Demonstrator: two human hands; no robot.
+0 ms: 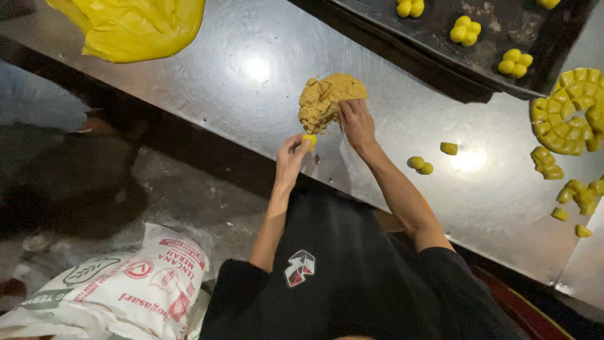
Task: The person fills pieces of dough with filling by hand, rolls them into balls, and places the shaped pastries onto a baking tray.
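Nearest my view I log the black shirt [352, 277] of the person, filling the lower edge, with both bare forearms reaching up from it. Steel worktop [251, 69]: long, shiny, running diagonally across the frame. Yellow sheet of dough [135, 25]: large, smooth, at the far left end of the worktop. White printed sack [119, 293]: on the floor at lower left, lying beside the shirt. Dark tray [497, 38]: upper right, carrying small clusters of yellow dough balls [514, 63]. Round yellow dough disc [569, 110]: scored into segments, at the right edge of the worktop, with cut yellow pieces [582, 192] scattered just below it. Crumbly tan filling mound [327, 101]: centre of the worktop, near its front edge. Right hand [357, 123]: fingers bent and pressed onto the right flank of the filling mound, touching it; I cannot tell whether it has pinched any off. Left hand [290, 154]: just below the mound, fingers narrowed around a small yellow dough piece [309, 140], held at the fingertips close to the mound's lower edge. Two joined yellow balls [420, 165] and one yellow cube [448, 148]: loose on the worktop to the right of the right forearm, near each other but apart.
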